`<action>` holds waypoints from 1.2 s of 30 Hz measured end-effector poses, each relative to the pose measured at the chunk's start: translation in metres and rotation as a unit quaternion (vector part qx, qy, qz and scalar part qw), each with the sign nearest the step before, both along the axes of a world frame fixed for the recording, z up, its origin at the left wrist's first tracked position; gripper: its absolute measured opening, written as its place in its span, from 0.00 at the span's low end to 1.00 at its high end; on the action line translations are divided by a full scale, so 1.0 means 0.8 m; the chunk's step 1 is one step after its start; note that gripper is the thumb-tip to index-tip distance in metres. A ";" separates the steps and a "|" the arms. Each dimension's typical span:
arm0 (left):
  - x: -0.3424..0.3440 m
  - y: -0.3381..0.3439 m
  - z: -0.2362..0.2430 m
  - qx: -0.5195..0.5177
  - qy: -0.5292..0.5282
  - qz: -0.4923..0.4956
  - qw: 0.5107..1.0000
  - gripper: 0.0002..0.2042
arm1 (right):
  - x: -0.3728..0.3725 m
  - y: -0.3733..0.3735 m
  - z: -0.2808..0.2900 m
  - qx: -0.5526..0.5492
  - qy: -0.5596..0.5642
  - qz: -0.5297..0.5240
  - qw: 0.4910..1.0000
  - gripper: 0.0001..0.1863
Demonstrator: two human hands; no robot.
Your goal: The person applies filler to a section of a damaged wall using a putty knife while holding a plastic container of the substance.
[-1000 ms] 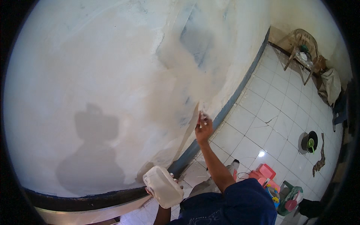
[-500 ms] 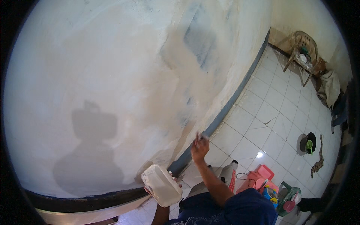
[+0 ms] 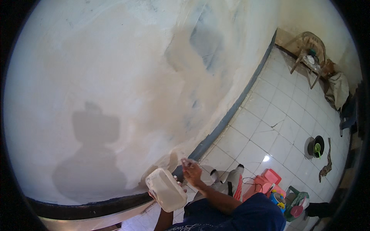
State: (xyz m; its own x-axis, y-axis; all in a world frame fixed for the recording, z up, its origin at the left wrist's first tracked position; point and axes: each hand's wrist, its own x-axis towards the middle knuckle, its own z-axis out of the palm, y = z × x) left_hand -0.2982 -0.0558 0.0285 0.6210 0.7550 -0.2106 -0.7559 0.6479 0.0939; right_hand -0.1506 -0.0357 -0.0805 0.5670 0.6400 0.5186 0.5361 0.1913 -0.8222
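Note:
My left hand grips a white rectangular plastic tub from below, its fingers showing along the edges. Pale, smooth material lies in the tub. My right hand is just right of the tub, apart from it, with bent fingers closed together. Motion blur hides what those fingers hold, if anything. Ahead stands a pale wall with beige smears and a grey-blue patch higher up.
A grey skirting strip borders the white tiled floor. On the right are pink containers, a green bag and a dark bucket with a green scoop. A chair with things on it stands at the far corner.
My right hand has moved left and down, away from the wall's lower edge and close to the tub. My left hand and the tub have hardly moved.

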 end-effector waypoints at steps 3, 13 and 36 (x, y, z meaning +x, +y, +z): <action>-0.001 -0.002 0.003 0.001 0.001 -0.007 1.000 0.56 | 0.061 0.012 0.011 -0.041 -0.070 -0.156 0.984 0.21; 0.011 -0.003 0.014 -0.014 -0.013 0.027 0.999 0.56 | 0.113 0.112 0.006 -0.021 -0.055 -0.184 0.981 0.18; -0.006 0.007 -0.017 0.034 0.054 0.025 0.998 0.58 | -0.025 0.042 0.018 -0.009 -0.045 -0.052 0.998 0.19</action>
